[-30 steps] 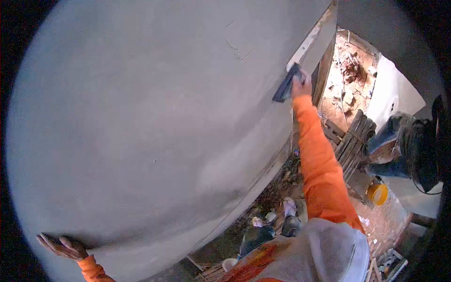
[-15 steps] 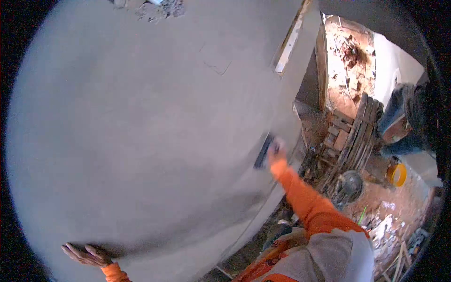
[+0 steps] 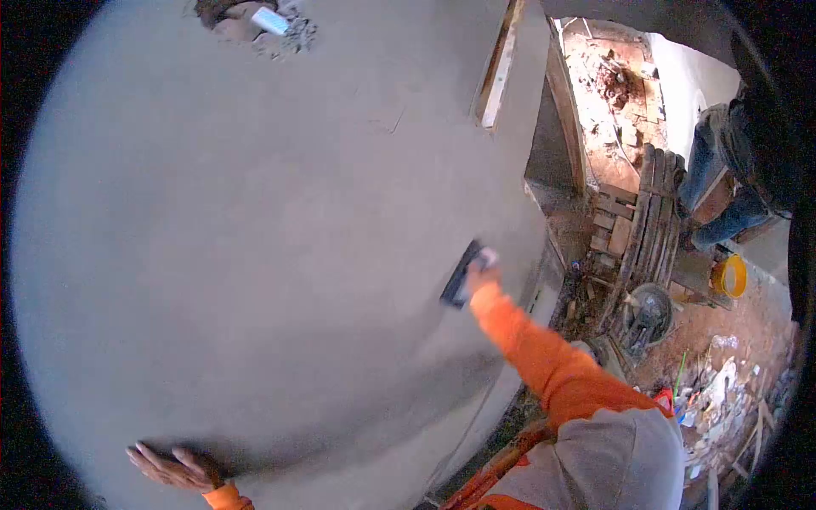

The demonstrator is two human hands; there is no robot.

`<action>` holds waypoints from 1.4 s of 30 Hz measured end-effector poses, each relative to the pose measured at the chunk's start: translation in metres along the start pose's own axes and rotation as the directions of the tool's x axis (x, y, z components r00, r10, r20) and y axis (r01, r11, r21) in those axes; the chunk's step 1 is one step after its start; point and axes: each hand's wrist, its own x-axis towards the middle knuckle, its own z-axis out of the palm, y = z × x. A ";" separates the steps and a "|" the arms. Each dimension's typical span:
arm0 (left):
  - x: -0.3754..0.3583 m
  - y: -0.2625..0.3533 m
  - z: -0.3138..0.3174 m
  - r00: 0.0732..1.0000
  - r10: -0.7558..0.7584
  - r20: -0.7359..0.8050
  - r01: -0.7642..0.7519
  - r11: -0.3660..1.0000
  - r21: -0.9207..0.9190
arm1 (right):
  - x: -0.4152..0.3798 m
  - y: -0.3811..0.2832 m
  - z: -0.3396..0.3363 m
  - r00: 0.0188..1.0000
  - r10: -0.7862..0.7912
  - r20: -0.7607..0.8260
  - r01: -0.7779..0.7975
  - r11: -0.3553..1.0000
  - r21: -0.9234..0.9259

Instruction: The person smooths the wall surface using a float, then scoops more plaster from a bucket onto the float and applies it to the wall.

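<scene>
A broad grey plastered wall [image 3: 255,221] fills most of the view. My right hand [image 3: 484,272] grips a dark rectangular plastering float [image 3: 458,279], its long face against the plaster near the wall's right edge. At the lower left, my left hand [image 3: 176,467] lies on the wall with its fingers spread and holds nothing. Thin scratch marks show in the plaster above the float. Near the top, a rough hole [image 3: 229,15] breaks the surface, with a pale blue piece sticking out of it.
A wooden strip [image 3: 500,68] is set in the wall at upper right. Beyond the wall's edge lie stacked timbers [image 3: 648,225], a dark bucket [image 3: 650,314], a yellow bucket [image 3: 729,276] and scattered rubble [image 3: 714,391]. Another person in jeans [image 3: 722,183] is at the far right.
The float in my right hand has moved a little left across the plaster. My left hand stays spread on the wall. The view has shifted slightly, showing more of the hole.
</scene>
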 end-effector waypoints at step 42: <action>0.009 0.021 0.011 0.989 -0.146 -0.016 0.146 0.988 0.043 | 0.017 -0.087 0.014 0.155 -0.874 0.461 0.987 0.115 -0.115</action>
